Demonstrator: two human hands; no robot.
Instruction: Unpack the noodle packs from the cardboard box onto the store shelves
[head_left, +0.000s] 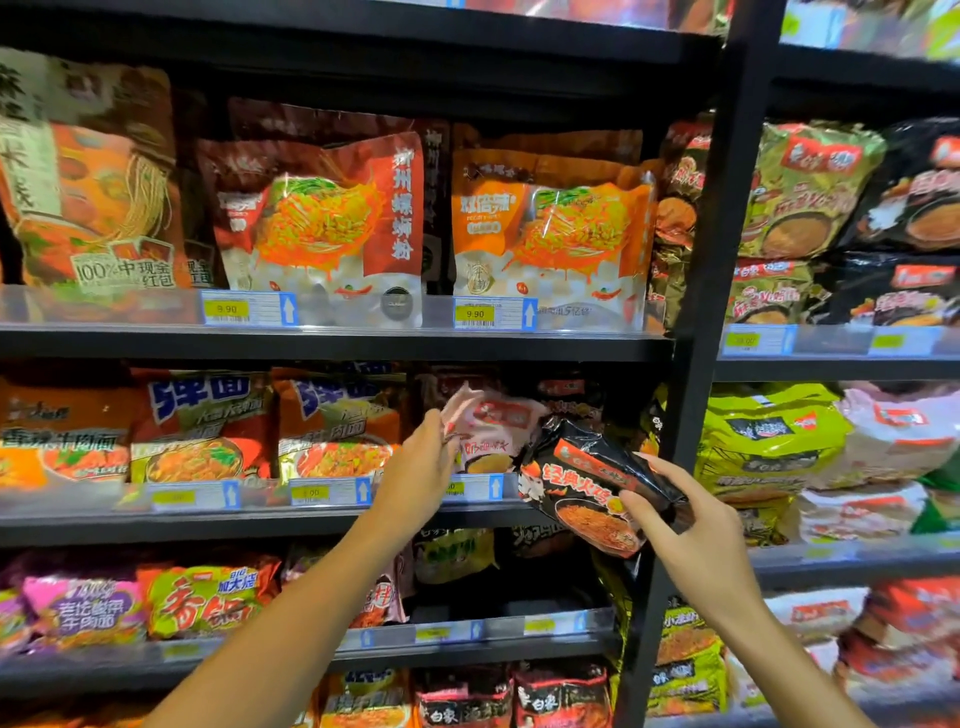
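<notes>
My right hand (691, 525) grips a black noodle pack (587, 483) by its right end and holds it tilted in front of the middle shelf (322, 519), near the black upright post. My left hand (421, 467) reaches into that same shelf and pinches the left edge of a pink noodle pack (493, 421) standing there. Behind the pink pack the shelf is dark, with more black packs at the back. The cardboard box is out of view.
A black upright post (696, 364) divides two shelf bays. Orange and red packs (332, 431) stand left of my left hand. Large pouches (332, 218) fill the shelf above, green and white packs (769, 441) the right bay. Price-tag rails (332, 491) run along the shelf fronts.
</notes>
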